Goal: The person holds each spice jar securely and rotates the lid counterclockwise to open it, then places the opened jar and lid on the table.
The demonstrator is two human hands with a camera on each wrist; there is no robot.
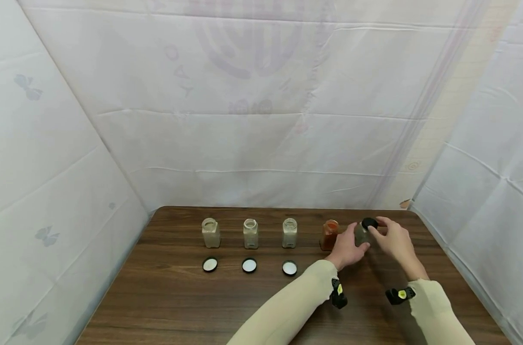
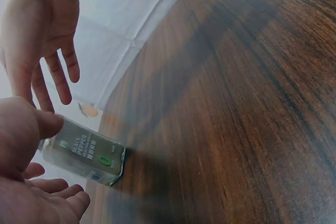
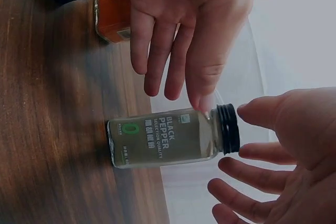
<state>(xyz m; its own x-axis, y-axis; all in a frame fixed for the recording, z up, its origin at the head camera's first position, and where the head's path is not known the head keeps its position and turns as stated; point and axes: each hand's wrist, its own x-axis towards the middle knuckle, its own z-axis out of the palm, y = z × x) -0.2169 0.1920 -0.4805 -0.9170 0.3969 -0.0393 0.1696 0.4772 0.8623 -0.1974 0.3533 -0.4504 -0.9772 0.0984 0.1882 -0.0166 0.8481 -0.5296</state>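
A glass jar labelled black pepper [image 3: 157, 137] stands at the right end of the row, partly hidden behind my hands in the head view. My left hand [image 1: 346, 247] holds it from the left near its shoulder, the thumb on the glass and the other fingers spread loosely. From the right, my right hand [image 1: 392, 239] pinches the black lid [image 3: 229, 128] between thumb and index finger at its edge, the remaining fingers spread. The lid sits on the jar. Beside my left hand stands an uncapped jar of orange-red powder [image 1: 329, 234].
Several more uncapped jars, including a pale one [image 1: 250, 234], stand in a row to the left. Upturned lids lie in front of them, one a white-lined lid [image 1: 289, 268]. White sheeting [image 1: 261, 143] hangs behind and beside the brown wooden table [image 1: 179, 306].
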